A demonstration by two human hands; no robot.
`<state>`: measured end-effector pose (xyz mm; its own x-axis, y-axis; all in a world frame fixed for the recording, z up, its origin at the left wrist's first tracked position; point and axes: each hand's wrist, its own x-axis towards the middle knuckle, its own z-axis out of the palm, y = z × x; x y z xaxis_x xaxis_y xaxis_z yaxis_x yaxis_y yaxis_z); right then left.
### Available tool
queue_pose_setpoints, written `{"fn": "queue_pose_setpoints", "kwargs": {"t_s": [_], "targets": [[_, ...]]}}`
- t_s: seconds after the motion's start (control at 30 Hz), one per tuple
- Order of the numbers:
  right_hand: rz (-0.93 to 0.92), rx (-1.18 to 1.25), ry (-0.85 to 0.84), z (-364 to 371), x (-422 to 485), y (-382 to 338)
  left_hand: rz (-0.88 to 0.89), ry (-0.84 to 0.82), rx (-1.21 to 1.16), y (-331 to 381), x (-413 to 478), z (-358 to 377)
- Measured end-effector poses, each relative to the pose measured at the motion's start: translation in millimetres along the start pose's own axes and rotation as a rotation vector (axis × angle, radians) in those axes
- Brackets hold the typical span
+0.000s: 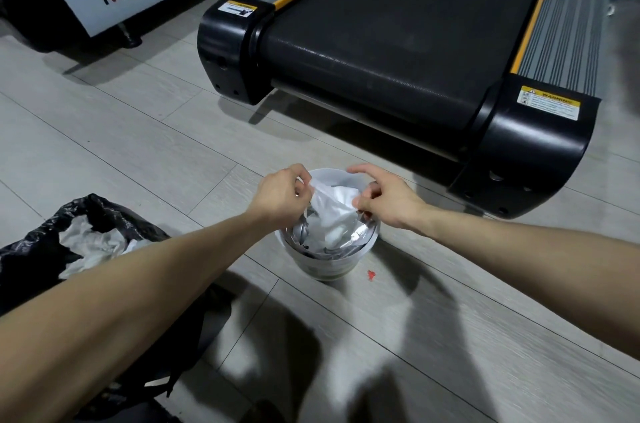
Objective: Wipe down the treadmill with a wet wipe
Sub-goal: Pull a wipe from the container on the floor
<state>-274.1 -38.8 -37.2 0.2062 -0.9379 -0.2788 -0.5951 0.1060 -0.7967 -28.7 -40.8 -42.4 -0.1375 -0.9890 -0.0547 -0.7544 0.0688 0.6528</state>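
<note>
Treadmill sits on the floor just beyond the hands, its rear end towards us, nobody touching it. Nearer, a white tub stands with a wipe rising from its foil liner. The left hand pinches the wipe's left edge and the right hand pinches its right corner, likely to spread it and tear one sheet free. A black bag at left holds crumpled sheets, probably used ones.
</note>
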Motion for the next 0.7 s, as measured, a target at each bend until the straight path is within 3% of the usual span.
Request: {"fn": "queue_pose_setpoints", "kwargs": {"t_s": [0.1,0.23,0.47,0.7], "targets": [[-0.155,-0.33,-0.065,1.4,0.8,-3.7,0.03,-0.022,0.008,0.4,-3.7,-4.0],[-0.168,-0.68,-0.132,5.6,-0.1,-2.1,-0.027,0.063,-0.008,2.1,-5.6,-11.6],[-0.096,-0.832,-0.22,8.3,-0.8,-16.3,-0.159,0.285,-0.133,7.5,-3.0,-39.5],[-0.272,-0.805,-0.249,1.3,-2.2,-14.5,-0.235,0.287,-0.318,17.5,-6.6,-46.4]]}}
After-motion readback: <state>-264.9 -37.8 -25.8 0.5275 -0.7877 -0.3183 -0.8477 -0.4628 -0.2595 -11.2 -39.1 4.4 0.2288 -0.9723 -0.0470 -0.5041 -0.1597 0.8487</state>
